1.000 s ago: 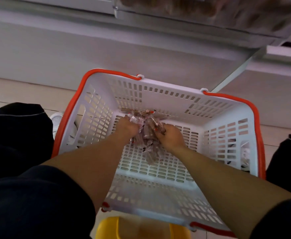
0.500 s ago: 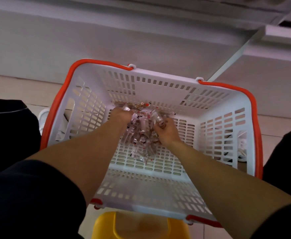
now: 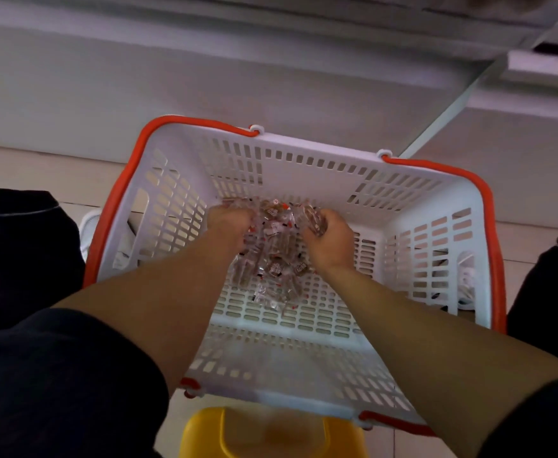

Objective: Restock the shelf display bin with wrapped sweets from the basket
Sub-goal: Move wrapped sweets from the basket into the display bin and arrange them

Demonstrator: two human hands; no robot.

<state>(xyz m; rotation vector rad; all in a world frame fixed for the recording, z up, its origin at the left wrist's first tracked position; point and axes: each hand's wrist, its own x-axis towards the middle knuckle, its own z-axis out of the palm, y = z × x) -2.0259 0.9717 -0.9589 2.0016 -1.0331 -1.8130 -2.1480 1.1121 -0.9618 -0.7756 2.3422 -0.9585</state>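
A white slotted basket (image 3: 429, 246) with orange handles stands on the floor below me. A heap of clear-wrapped brown sweets (image 3: 272, 259) lies on its bottom, toward the far wall. My left hand (image 3: 229, 223) presses in on the heap's left side and my right hand (image 3: 330, 238) on its right, both curled around sweets. The fingertips are buried in wrappers. The shelf display bin shows only as a blurred edge (image 3: 502, 1) at the very top.
A grey shelf base (image 3: 138, 77) rises just behind the basket. A yellow stool (image 3: 271, 438) sits under the basket's near edge. My dark trouser legs flank the basket, with white shoes (image 3: 89, 226) showing through the slots on the tiled floor.
Both hands have spread slightly apart around the heap and gathered it up. My view has tilted down, so the shelf above has mostly left the frame.
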